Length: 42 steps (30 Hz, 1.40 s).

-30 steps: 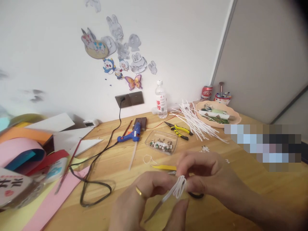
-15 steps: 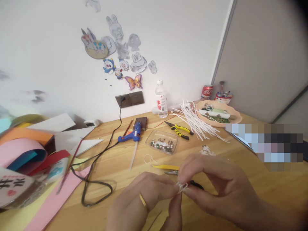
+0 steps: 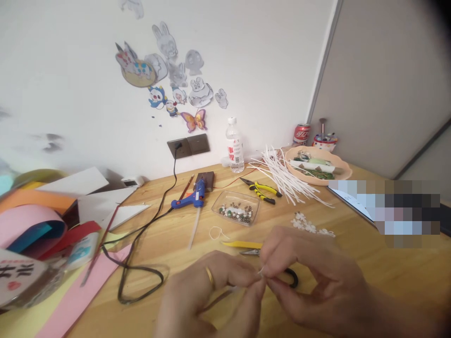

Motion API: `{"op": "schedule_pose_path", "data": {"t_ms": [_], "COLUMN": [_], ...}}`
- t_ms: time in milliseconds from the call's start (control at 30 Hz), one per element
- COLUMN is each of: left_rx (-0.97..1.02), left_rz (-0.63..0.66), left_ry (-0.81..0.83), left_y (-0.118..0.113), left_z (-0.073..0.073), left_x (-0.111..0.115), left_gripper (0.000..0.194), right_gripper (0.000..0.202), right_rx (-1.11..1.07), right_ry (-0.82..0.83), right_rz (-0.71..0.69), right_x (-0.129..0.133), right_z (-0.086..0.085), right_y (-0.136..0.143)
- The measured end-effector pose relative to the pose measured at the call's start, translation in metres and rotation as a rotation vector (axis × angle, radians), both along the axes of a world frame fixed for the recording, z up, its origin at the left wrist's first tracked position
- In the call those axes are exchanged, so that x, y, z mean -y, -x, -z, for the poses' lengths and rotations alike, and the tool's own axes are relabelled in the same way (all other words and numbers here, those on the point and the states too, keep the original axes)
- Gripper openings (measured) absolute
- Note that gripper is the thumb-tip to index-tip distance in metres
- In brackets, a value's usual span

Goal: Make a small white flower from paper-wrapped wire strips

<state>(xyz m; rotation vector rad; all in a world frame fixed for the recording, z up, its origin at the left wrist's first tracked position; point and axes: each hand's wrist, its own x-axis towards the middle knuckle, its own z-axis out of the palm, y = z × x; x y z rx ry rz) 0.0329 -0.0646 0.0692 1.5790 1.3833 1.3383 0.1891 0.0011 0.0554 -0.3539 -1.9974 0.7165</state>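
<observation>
Between the pinched fingertips of both hands is a small piece of thin white strip, mostly hidden by the fingers. My left hand, with a gold ring, pinches it between thumb and finger. My right hand grips it from the other side, thumb and forefinger closed. Beneath the hands lie scissors, their black handle partly covered, and a yellow pointed tool. Small white flower-shaped pieces lie beyond my right hand. A loop of white thread rests past my left hand.
A clear box of beads, yellow-black pliers and a blue glue gun lie mid-table. White strips, a bottle and a peach tray stand behind. Black cable and coloured paper cover the left.
The white loop that showed between the fingertips is now mostly hidden, with the fingers drawn closer. More of the scissors' black handle and the white flower pieces shows.
</observation>
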Motion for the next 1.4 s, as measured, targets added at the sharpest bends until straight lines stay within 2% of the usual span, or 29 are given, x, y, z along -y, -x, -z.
{"op": "schedule_pose_path", "data": {"t_ms": [67,133,200,267,333,433,633,767,933,1033,1133,1233,1400], "left_rx": [0.305,0.556,0.66,0.652,0.596,0.541,0.578,0.618,0.596,0.622,0.608,0.564,0.5], "left_rz": [0.024,0.15,0.263,0.323,0.333,0.283,0.196,0.2,0.205,0.222,0.244,0.333,0.213], "left_ry": [0.352,0.585,0.692,0.742,0.771,0.775,0.72,0.74,0.807,0.866,0.872,0.941,0.887], "left_y": [0.0,0.003,0.008,0.012,0.013,0.011,0.007,0.008,0.007,0.005,0.004,0.005,0.003], "left_z": [-0.003,-0.004,-0.003,-0.002,-0.002,-0.005,-0.003,0.001,-0.001,-0.001,0.005,0.012,0.014], "left_x": [-0.006,-0.013,-0.018,-0.02,-0.021,-0.02,-0.021,-0.022,-0.022,-0.019,-0.019,-0.022,-0.022], "left_gripper": [0.007,0.012,0.014,0.012,0.007,0.005,0.01,0.012,0.008,0.009,0.008,0.007,0.007], "right_gripper": [0.02,0.019,0.019,0.02,0.019,0.019,0.02,0.015,0.018,0.013,0.012,0.012,0.016], "right_rx": [0.027,0.055,0.098,0.143,0.167,0.183,0.189,0.18,0.274,0.374,0.509,0.657,0.655], "right_ry": [-0.044,-0.102,-0.166,-0.222,-0.246,-0.224,-0.19,-0.189,-0.14,-0.116,-0.167,-0.192,-0.105], "right_rz": [-0.043,-0.085,-0.12,-0.138,-0.148,-0.134,-0.031,-0.045,-0.123,-0.173,-0.184,-0.195,-0.236], "right_x": [-0.003,-0.006,-0.008,-0.01,-0.011,-0.011,-0.014,-0.014,-0.013,-0.014,-0.014,-0.013,-0.012], "right_z": [-0.002,-0.005,-0.007,-0.008,-0.009,-0.009,-0.006,-0.006,-0.006,-0.006,-0.009,-0.012,-0.011], "right_y": [-0.003,-0.006,-0.008,-0.01,-0.011,-0.013,-0.012,-0.012,-0.013,-0.014,-0.015,-0.017,-0.017]}}
